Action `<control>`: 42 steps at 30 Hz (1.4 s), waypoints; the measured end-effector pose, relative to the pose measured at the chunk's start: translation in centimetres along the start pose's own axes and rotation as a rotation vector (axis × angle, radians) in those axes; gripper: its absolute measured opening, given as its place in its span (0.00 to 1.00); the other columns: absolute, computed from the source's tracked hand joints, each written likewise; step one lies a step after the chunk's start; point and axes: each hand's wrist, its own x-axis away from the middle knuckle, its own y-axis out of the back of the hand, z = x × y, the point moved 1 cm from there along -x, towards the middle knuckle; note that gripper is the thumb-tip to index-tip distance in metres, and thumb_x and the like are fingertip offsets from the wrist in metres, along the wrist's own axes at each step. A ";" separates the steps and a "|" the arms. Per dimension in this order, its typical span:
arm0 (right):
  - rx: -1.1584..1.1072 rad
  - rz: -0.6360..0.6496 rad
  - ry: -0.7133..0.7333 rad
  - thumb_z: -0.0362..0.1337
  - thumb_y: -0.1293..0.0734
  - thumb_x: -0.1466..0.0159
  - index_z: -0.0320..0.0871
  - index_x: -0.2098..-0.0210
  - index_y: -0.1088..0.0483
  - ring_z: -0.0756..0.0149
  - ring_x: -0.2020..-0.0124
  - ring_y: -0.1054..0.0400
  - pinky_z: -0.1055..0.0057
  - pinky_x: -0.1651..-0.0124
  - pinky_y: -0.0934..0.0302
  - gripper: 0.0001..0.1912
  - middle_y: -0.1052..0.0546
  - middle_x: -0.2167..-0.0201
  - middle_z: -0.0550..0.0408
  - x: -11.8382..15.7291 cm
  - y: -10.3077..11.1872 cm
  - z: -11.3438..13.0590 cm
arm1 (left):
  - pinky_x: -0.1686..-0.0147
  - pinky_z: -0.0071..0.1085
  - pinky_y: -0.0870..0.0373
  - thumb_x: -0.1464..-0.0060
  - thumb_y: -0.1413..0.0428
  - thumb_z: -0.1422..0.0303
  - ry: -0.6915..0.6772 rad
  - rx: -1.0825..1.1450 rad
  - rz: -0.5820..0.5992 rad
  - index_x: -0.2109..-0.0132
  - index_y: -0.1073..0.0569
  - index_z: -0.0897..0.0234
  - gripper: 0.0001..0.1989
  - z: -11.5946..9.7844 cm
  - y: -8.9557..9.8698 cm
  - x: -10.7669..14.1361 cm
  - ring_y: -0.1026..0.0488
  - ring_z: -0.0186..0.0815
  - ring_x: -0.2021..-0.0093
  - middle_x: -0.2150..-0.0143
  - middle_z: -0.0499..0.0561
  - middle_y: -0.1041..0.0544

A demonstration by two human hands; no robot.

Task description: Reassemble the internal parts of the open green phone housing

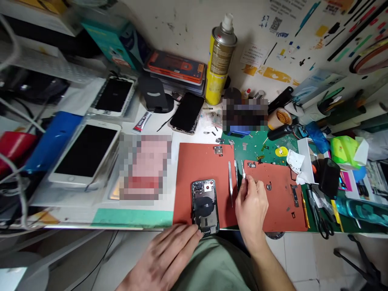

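An opened phone housing [214, 210] lies on the left red-brown mat [186, 169], its inner parts showing and a round dark disc [204, 206] in its middle. My left hand [172, 252] rests at the table's front edge, fingers stretched out together, the fingertips at the phone's lower left corner. Right of the phone, my right hand [252, 202] pinches a thin light-coloured tool [243, 171] that points up and away. Metal tweezers [230, 182] lie between the phone and my right hand. Small parts, such as a metal bracket [218, 150], lie on the mats.
A second red-brown mat [279, 210] carries small parts and a gold screwdriver [305, 210]. Scissors [323, 226] lie further right. A yellow spray can [216, 64] stands at the back. White phone [85, 151] and black phone [187, 113] lie left and behind.
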 end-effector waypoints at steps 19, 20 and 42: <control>0.039 0.036 0.066 0.37 0.45 0.21 0.35 0.49 0.22 0.52 0.60 0.25 0.61 0.60 0.36 0.21 0.19 0.58 0.38 -3.0 -2.4 0.4 | 0.48 0.31 0.21 0.30 0.47 0.82 0.130 -0.049 -0.042 0.32 0.25 0.65 0.25 -0.9 1.1 4.6 0.14 0.35 0.54 0.52 0.51 0.11; 0.034 0.039 0.067 0.37 0.45 0.21 0.36 0.49 0.22 0.52 0.60 0.26 0.61 0.60 0.36 0.21 0.19 0.58 0.39 -2.9 -2.3 0.4 | 0.48 0.32 0.21 0.31 0.48 0.83 0.136 -0.051 -0.021 0.30 0.26 0.64 0.26 -0.8 1.3 4.9 0.13 0.36 0.53 0.50 0.51 0.11; -0.752 0.308 0.220 0.44 0.33 0.23 0.45 0.54 0.21 0.63 0.69 0.22 0.70 0.67 0.29 0.11 0.17 0.66 0.52 4.6 2.6 8.4 | 0.49 0.38 0.21 0.27 0.42 0.65 0.934 -0.188 -0.391 0.44 0.21 0.60 0.10 3.6 4.3 4.1 0.18 0.45 0.44 0.45 0.57 0.17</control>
